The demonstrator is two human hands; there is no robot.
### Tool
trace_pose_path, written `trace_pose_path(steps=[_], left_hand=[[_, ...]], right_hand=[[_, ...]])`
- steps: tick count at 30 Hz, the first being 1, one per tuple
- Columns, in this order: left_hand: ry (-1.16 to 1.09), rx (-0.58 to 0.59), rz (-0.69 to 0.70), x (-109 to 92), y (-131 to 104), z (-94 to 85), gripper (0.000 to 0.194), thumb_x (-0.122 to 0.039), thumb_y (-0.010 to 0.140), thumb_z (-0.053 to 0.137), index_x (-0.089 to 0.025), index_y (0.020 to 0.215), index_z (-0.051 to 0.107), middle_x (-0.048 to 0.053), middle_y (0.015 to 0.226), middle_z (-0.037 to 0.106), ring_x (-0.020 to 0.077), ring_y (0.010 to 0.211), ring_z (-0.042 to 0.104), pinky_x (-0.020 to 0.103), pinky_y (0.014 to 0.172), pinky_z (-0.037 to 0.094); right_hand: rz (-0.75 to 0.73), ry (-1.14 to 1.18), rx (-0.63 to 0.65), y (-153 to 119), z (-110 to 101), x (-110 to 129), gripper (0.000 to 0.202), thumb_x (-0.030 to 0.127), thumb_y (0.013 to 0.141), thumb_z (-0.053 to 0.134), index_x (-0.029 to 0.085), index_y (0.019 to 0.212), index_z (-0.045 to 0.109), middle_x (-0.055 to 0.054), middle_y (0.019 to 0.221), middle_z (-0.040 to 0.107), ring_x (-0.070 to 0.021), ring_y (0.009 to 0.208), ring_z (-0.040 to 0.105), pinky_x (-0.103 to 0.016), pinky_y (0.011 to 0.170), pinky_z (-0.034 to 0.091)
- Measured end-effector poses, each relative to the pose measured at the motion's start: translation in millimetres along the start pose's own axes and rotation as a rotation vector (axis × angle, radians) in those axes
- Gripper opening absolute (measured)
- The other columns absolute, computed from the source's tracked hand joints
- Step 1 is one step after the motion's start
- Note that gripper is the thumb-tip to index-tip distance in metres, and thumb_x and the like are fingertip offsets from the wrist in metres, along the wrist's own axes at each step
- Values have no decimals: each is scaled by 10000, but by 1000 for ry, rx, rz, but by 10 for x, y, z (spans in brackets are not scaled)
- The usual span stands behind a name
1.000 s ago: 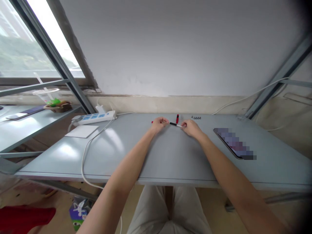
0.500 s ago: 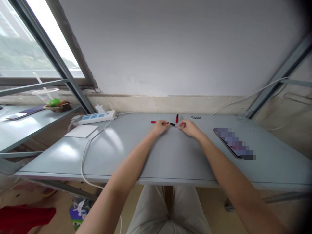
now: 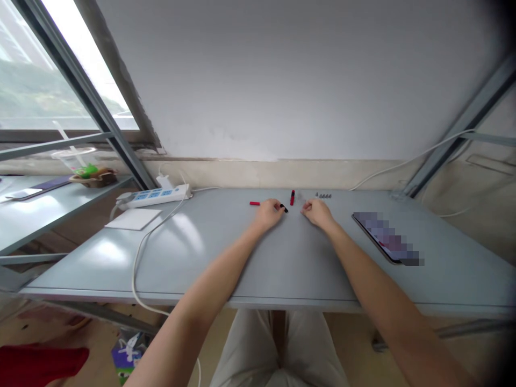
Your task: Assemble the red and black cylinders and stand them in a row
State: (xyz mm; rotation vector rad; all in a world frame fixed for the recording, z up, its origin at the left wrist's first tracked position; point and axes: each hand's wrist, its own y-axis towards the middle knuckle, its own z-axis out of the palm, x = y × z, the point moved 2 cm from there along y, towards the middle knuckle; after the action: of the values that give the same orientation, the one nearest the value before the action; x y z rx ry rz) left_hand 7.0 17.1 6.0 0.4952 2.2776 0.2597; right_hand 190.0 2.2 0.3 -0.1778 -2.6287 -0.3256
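My left hand [image 3: 270, 214] is closed in a pinch on a short black stick-like piece [image 3: 285, 209] just above the desk. To its right, my right hand [image 3: 318, 213] has its fingertips pressed together. Something small and pale seems to be at those fingertips, too small to name. A red stick-like piece [image 3: 255, 203] lies left of my left hand. Between the hands, a little further back, is a small red-and-black cylinder [image 3: 292, 198]. Several tiny dark grey pieces [image 3: 323, 196] sit in a row behind my right hand.
On the grey desk [image 3: 226, 252], a phone [image 3: 385, 239] lies to the right. A white power strip [image 3: 157, 196], a flat white square [image 3: 134, 219] and a loose white cable [image 3: 139, 258] are on the left. The wall [image 3: 258, 80] rises behind.
My hands have moved apart, the right one shifting slightly right. The black piece has tilted in my left hand, its free end pointing more toward me. The red stick-like piece stays put.
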Motion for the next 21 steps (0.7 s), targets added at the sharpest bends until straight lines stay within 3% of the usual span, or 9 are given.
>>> trace_pose_path(steps=[3, 10, 21], left_hand=[[73, 19, 47, -72, 19, 49, 123, -256, 759, 547, -151, 787, 603, 91, 833, 621, 174, 750, 542, 316, 757, 418], [149, 36, 15, -205, 174, 169, 99, -224, 746, 532, -153, 736, 600, 110, 813, 630, 202, 783, 556, 320, 758, 420], [154, 66, 1, -102, 317, 410, 69, -216, 693, 552, -160, 673, 586, 101, 718, 611, 233, 775, 574, 345, 726, 423]], right_hand=[[-4, 29, -41, -6, 65, -12, 93, 229, 736, 615, 172, 803, 644, -73, 780, 654, -175, 733, 585, -271, 643, 394], [11, 41, -68, 15, 149, -53, 111, 277, 757, 597, 181, 788, 643, -87, 797, 658, -195, 761, 600, -279, 653, 405], [-2, 29, -66, 25, 156, -66, 91, 283, 748, 612, 198, 747, 642, -65, 758, 663, -186, 723, 598, -265, 608, 389]])
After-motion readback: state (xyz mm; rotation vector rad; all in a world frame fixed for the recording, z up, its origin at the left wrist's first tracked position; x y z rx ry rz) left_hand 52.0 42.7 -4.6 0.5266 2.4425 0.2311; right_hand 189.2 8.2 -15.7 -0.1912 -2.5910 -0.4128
